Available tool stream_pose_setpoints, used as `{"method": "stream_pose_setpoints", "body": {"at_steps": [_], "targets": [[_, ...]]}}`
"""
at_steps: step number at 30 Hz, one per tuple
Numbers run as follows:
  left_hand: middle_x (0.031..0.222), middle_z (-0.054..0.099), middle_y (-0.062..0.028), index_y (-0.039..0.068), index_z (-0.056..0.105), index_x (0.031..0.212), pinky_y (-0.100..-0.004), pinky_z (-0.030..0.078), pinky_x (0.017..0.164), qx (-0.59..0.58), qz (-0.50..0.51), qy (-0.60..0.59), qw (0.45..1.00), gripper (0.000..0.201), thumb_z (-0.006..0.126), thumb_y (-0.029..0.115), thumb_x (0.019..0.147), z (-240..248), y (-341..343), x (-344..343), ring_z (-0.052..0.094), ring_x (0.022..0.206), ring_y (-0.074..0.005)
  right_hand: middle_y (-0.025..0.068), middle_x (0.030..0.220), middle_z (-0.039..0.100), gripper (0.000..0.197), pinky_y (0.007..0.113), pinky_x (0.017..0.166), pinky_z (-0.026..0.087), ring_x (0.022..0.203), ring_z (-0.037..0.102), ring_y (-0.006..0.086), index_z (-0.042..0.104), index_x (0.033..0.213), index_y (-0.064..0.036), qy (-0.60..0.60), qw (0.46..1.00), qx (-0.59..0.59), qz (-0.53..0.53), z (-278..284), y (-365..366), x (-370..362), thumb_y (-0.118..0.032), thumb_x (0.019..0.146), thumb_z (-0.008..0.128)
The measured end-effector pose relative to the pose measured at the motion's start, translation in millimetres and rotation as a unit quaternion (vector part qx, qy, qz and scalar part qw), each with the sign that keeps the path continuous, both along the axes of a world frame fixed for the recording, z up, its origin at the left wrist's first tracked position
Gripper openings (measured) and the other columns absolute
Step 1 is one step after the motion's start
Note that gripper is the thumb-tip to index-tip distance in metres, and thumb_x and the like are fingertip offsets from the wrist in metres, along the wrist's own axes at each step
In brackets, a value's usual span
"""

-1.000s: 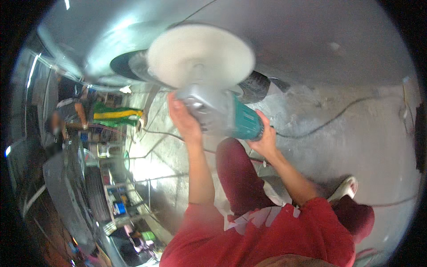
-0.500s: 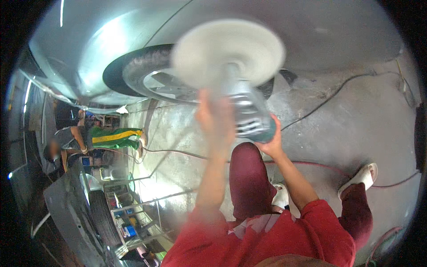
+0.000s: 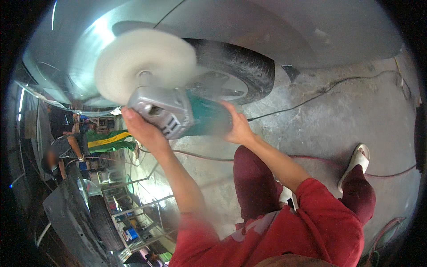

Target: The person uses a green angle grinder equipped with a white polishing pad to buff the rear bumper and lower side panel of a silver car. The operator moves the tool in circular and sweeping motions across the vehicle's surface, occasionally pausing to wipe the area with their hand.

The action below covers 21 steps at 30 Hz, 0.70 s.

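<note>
While the car wheel (image 3: 255,66) sits under the grey car body (image 3: 333,40), a teal and grey polisher (image 3: 191,113) is held in front of its lower left part, covering some of the rim. The polisher's round white pad (image 3: 142,58), blurred, lies to the left of the wheel with its face toward the car body; whether it touches the surface cannot be told. Below and left of the wheel, the left hand (image 3: 144,131) grasps the polisher's grey metal head at its outer corner, most of its fingers hidden behind the housing. Just below the wheel, the right hand (image 3: 238,127) is wrapped around the rear end of the teal motor body. From there a dark cord (image 3: 307,100) runs over the concrete floor (image 3: 320,129) to the right of the wheel, and a reddish hose (image 3: 311,158) crosses the floor lower down. The person's maroon-clad knee (image 3: 249,169) is below the wheel, and a pale sandal (image 3: 359,155) is to its lower right. Well apart to the left of the wheel is a co-worker in green trousers (image 3: 109,141) with a yellow stripe; to its lower left are a metal frame (image 3: 147,207), a loose tyre (image 3: 104,220) and a dark panel (image 3: 66,213).
</note>
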<state>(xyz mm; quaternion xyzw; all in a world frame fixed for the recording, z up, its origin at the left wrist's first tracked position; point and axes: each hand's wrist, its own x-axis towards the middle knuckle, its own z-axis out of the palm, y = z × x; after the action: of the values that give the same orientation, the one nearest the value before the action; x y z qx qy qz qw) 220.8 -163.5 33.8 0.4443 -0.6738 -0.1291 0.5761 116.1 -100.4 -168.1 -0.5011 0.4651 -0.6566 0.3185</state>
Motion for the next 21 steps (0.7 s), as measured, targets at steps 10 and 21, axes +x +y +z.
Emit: {"method": "stream_pose_setpoints", "body": {"at_steps": [10,21], "targets": [[0.092,0.059,-0.0112,0.001,0.055,0.1,-0.0312,0.043,0.08,0.018,-0.128,-0.161,0.978,0.039,0.05,0.039,0.096,-52.4,47.0,-77.5,0.053,0.087,-0.0154,0.0161,0.125,0.055,0.097,0.04,0.098,0.044,0.112,0.057,0.027,0.026,0.14,-0.0088,-0.151,0.981,-0.032,-0.117,-116.5,25.8,17.2,-0.011,0.061,0.083],[0.095,0.058,-0.0125,-0.001,0.055,0.106,-0.0323,0.041,0.087,-0.001,-0.052,-0.173,0.984,0.043,0.044,0.04,0.099,-17.6,33.9,-52.5,0.051,0.087,-0.0196,0.0175,0.124,0.055,0.095,0.042,0.096,0.045,0.109,0.059,0.0284,0.027,0.14,-0.0088,-0.146,0.984,-0.058,-0.086,-79.0,-2.3,38.5,-0.006,0.062,0.082]]}}
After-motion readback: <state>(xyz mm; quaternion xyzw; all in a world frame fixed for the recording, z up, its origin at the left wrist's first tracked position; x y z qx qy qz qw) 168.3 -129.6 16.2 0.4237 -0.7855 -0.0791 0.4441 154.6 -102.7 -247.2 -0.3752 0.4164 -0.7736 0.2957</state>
